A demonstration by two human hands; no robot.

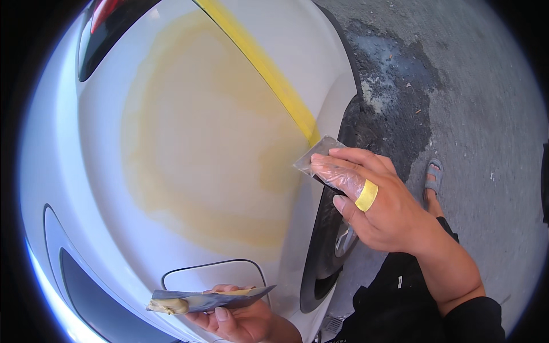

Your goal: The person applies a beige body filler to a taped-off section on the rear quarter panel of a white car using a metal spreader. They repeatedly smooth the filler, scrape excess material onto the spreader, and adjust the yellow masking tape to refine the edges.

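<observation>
My right hand grips a flat metal putty spreader. One finger is wrapped in clear plastic and yellow tape. The spreader's edge meets the white car body panel at the lower end of a yellow masking tape strip. A broad tan patch of filler covers the panel's middle, with a darker spot near the spreader. Low in the view, my left hand holds a thin grey plate by its underside. A lump of beige putty sits on the plate's left end.
Behind my left hand lies the fuel flap. A dark wheel and its arch stand right of the panel. The tail light is at upper left, a side window at lower left. Wet, stained concrete and a sandalled foot show at right.
</observation>
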